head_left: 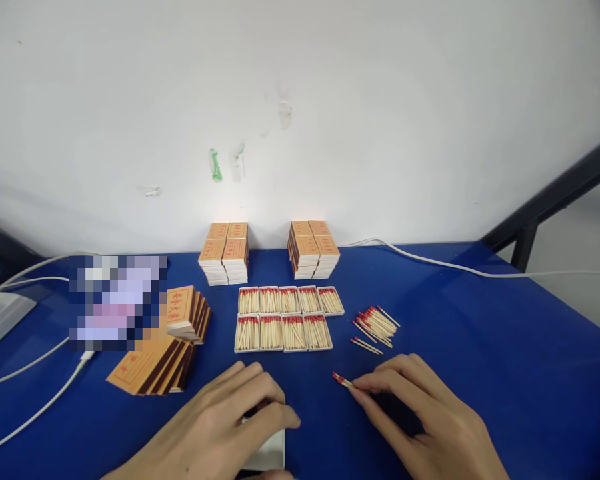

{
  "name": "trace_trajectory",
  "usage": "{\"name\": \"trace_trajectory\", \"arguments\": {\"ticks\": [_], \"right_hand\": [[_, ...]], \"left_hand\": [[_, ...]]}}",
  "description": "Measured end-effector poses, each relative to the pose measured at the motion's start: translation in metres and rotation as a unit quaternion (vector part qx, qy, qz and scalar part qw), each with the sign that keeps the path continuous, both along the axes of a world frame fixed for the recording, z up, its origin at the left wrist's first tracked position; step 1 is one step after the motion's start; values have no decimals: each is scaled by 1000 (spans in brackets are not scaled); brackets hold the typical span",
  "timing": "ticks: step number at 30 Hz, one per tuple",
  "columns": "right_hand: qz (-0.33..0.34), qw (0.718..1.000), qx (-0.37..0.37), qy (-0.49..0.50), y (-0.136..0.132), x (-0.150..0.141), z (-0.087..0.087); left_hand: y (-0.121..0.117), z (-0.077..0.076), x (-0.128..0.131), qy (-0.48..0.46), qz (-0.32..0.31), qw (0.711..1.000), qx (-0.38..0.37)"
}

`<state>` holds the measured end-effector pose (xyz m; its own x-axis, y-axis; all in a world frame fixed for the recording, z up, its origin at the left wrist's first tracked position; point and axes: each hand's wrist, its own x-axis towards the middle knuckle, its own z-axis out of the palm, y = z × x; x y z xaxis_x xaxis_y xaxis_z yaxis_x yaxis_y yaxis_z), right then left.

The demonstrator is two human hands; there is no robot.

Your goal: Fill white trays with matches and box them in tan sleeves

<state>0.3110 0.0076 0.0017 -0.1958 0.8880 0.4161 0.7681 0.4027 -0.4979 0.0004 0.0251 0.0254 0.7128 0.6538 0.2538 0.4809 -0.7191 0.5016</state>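
Note:
My left hand point(230, 420) is curled over a white matchbox tray point(270, 453) at the bottom edge, gripping it; the fingers hide part of the tray. Between the thumb and fingertips of my right hand point(420, 413) are a few red-tipped matches point(341, 379), held just above the blue table. Beyond that hand lies a loose pile of matches point(376, 325), with a couple lying slightly apart. Ahead of my hands, two rows of open matchbox trays point(283, 351) stand side by side, filled with matches, heads pointing away from me.
Stacked matchboxes point(224, 252) and a second stack point(313, 247) stand against the white wall. At left, matchbox covers point(147, 367) lean in a fanned row beside a blurred-out phone point(117, 300) with a white cable point(45, 417). Another cable point(440, 265) crosses the back right.

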Motion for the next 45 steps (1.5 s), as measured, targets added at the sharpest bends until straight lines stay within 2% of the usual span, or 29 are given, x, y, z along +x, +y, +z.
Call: {"name": "trace_trajectory", "arguments": {"ticks": [8,14,22,33,39,41,45], "right_hand": [[17,1000,-10,-12,-7,-8,2],[-63,998,13,-12,7,13,9],[-99,995,-16,-13,29,26,-2],[-16,1000,-3,-7,4,-5,1],[22,999,-18,-20,-3,-8,9],[7,1000,-14,-20,-1,-4,11],[-74,996,33,-35,13,11,7]], "left_hand": [[-3,-2,-1,25,6,1000,-7],[-5,-1,0,16,9,1000,-18],[-5,-1,0,20,6,1000,-18],[-4,-6,0,9,3,1000,-14],[-3,-3,-1,15,5,1000,-3],[-2,-3,-2,20,-1,1000,8],[0,-9,-1,9,-11,999,34]]}}
